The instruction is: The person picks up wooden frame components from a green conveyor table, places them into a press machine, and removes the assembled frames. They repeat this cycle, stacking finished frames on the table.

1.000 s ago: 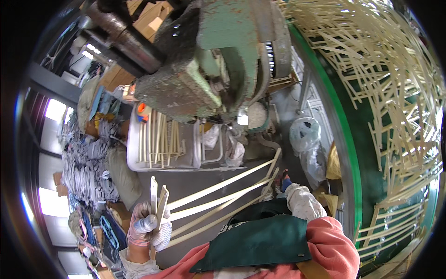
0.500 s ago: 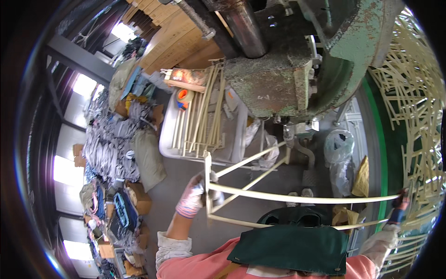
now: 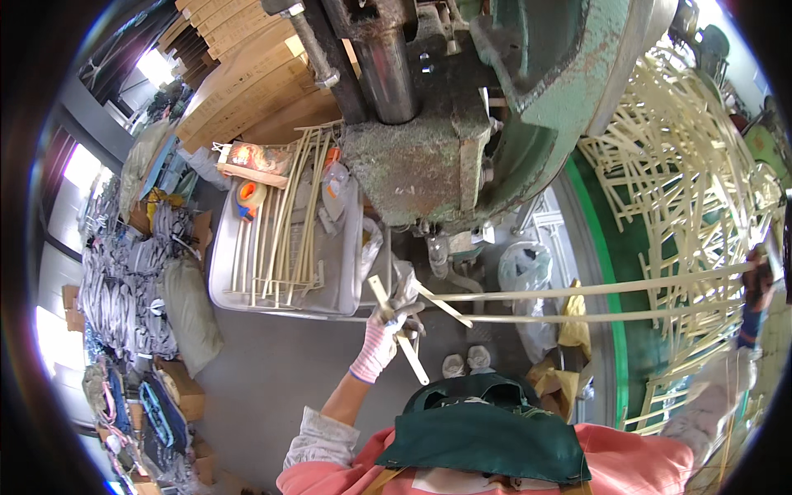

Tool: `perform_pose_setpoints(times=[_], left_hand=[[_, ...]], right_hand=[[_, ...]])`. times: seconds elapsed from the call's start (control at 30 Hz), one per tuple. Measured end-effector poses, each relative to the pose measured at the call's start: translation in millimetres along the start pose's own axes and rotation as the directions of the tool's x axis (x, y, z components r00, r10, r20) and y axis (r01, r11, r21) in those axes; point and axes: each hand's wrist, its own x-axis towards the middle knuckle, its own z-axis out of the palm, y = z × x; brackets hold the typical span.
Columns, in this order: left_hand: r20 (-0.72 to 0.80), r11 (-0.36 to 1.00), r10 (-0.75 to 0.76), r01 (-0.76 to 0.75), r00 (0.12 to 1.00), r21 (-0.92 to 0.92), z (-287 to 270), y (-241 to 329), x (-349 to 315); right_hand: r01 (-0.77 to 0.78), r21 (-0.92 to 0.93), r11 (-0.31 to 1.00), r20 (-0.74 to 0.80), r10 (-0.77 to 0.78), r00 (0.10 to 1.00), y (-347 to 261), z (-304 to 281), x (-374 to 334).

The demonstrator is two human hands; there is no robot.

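Long pale strips (image 3: 577,291), a pair, run before me from near my left hand (image 3: 381,340) to my right hand (image 3: 756,285), passing over the green table edge (image 3: 601,247). My left forearm angles up and inward, gloved fingers curled round a short strip (image 3: 412,360) (tilted, poking out either side). My right arm stretches far out sideways; with that hand blurred, I cannot tell its fingers' state.

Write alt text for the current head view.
A person's gloved left hand grips a short pale strip, while the right hand, blurred at the far right, is at the ends of two long pale strips. Ahead stands a worn green machine, with a whitish tray to its left and a heap of strips to its right.
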Motion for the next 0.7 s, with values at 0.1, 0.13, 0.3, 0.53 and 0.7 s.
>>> perform_pose_setpoints(times=[0.1, 0.13, 0.3, 0.53, 0.7], left_hand=[[-0.115, 0.998, 0.049, -0.053, 0.992, -0.028, 29, 2, -4], [-0.115, 0.996, 0.073, -0.078, 0.991, -0.04, 41, 2, -4], [-0.336, 0.983, 0.184, -0.171, 0.924, 0.068, 100, 6, 21], [-0.366, 0.977, 0.212, -0.202, 0.906, 0.066, 119, 17, 52], [-0.377, 0.971, 0.238, -0.222, 0.895, 0.085, 109, 17, 72]], right_hand=[[0.045, -0.082, 0.996, 0.31, -0.017, 0.95, -68, 103, -70], [-0.008, -0.143, 0.99, 0.422, 0.069, 0.904, -84, 142, -98], [-0.599, -0.019, 0.801, 0.873, 0.305, 0.38, -107, 327, -217], [-0.826, 0.087, 0.557, 0.95, 0.203, 0.237, -109, 409, -257], [-0.764, 0.008, 0.645, 0.944, 0.247, 0.219, -111, 422, -260]])
